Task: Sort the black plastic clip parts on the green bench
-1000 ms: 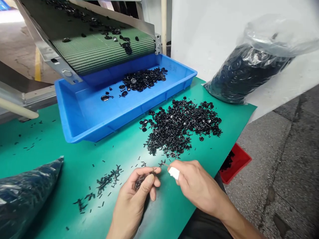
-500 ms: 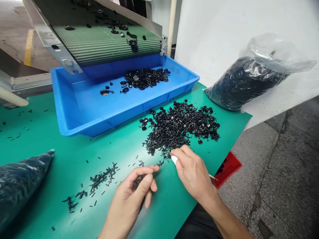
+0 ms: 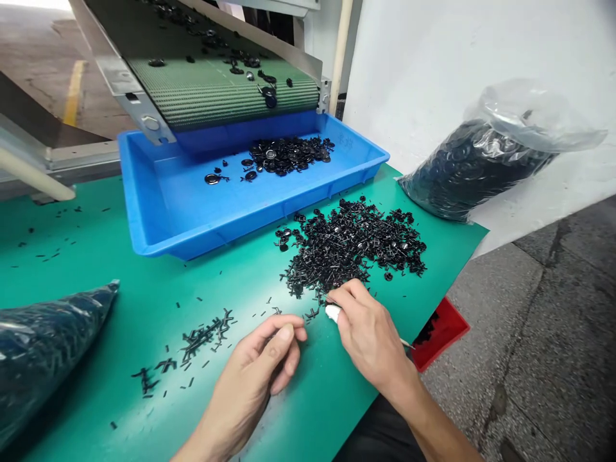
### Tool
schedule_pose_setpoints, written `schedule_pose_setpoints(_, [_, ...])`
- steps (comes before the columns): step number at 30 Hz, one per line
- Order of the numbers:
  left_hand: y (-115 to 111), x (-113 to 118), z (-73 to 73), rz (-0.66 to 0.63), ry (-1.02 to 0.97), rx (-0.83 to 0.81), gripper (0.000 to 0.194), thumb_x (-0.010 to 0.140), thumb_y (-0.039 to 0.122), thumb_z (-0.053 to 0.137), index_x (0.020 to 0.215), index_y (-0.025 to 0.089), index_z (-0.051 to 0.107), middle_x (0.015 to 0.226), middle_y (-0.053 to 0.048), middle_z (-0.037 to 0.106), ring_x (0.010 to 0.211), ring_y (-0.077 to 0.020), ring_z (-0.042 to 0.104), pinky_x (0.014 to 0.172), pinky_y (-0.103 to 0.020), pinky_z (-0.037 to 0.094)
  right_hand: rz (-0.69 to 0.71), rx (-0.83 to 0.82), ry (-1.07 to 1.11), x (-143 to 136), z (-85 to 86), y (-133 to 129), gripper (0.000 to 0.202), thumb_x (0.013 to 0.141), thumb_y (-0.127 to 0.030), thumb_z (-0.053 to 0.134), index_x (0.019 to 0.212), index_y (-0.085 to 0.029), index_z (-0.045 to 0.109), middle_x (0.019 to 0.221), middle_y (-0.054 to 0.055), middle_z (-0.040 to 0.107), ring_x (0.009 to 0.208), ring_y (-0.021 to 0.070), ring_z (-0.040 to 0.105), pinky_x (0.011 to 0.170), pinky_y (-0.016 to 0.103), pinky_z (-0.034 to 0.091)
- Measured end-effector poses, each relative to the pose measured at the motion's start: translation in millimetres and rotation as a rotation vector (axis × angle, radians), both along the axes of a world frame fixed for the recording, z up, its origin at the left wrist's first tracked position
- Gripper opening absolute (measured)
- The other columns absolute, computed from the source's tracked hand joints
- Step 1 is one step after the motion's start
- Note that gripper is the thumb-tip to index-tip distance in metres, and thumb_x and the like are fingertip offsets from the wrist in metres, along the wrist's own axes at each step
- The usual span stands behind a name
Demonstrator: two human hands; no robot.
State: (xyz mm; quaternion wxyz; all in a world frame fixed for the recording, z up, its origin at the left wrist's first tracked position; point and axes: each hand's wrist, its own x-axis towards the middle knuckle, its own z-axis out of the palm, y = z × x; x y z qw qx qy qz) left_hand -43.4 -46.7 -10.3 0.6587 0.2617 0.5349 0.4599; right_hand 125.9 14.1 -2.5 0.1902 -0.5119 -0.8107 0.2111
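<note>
A pile of small black plastic parts (image 3: 356, 244) lies on the green table top (image 3: 192, 410). At its near edge is my right hand (image 3: 368, 327), fingers closed, with white wrapping on one fingertip. A thin pointed stick (image 3: 407, 344) sticks out from the outer side of that hand. My left hand (image 3: 262, 372) hangs over the table to the left, its fingers curled and thumb against the forefinger; whatever it may hold is hidden. Thin black cross-shaped scraps (image 3: 205, 335) are scattered left of it.
Behind stands a blue tray (image 3: 260, 215) with black round parts, under a green conveyor belt (image 3: 231, 96). Filled plastic bags lie at the right (image 3: 462, 167) and left (image 3: 48, 350). Below the table's right edge is a red bin (image 3: 445, 337).
The view has shifted slightly, moving the tray and belt right in the picture. My left hand's fingers have curled closer together. My right hand stays at the pile's edge.
</note>
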Motion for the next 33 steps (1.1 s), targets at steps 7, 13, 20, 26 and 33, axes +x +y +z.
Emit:
schedule_pose_setpoints(7, [-3,1,-4.4,-0.033,-0.05,0.046,0.025,0.088,0.038,0.063,0.103,0.018,0.066,0.061,0.004,0.056,0.051,-0.0076,0.037,0.051,-0.023,0.025,0.174,-0.152,0.293,-13,15.6,-22,0.032,0.087,-0.003,0.041,0.101,-0.023,0.061,0.097,0.001,0.06,0.084,0.0147,0.06,0.078,0.027,0.048])
schedule_pose_setpoints(13, [-3,0,-6.7,0.142,-0.228,0.027,0.024,0.086,0.031,0.068,0.106,0.019,0.068,0.072,0.001,0.063,0.054,-0.0063,0.041,0.057,-0.022,0.033,0.201,-0.094,0.297,-9,17.6,-26,0.048,0.083,0.001,0.033,0.116,-0.019,0.061,0.1,0.006,0.062,0.087,0.016,0.062,0.074,0.028,0.053])
schedule_pose_setpoints(20, [-4,2,-6.8,0.167,-0.141,0.041,0.018,0.083,0.029,0.071,0.097,0.018,0.072,0.074,-0.001,0.064,0.056,-0.0076,0.042,0.054,-0.021,0.034,0.118,0.256,0.043,-11,6.1,-41,0.038,0.093,-0.006,0.032,0.114,-0.01,0.063,0.08,0.008,0.066,0.071,0.0224,0.064,0.061,0.035,0.052])
schedule_pose_setpoints(26, [-7,4,-8.8,0.184,-0.099,0.033,0.022,0.081,0.031,0.074,0.098,0.018,0.072,0.071,0.0,0.065,0.053,-0.0075,0.045,0.057,-0.023,0.037,0.126,0.322,-0.007,-17,6.7,-44,0.035,0.098,-0.01,0.03,0.106,-0.011,0.064,0.074,0.007,0.061,0.065,0.0218,0.059,0.057,0.035,0.046])
schedule_pose_setpoints(33, [-8,5,-7.4,0.175,-0.074,0.057,0.017,0.082,0.031,0.072,0.094,0.019,0.072,0.073,0.001,0.067,0.053,-0.0064,0.047,0.059,-0.022,0.039,0.125,0.326,-0.026,-20,3.3,-46,0.03,0.096,-0.008,0.033,0.101,-0.01,0.063,0.075,0.007,0.059,0.067,0.0213,0.057,0.06,0.034,0.042])
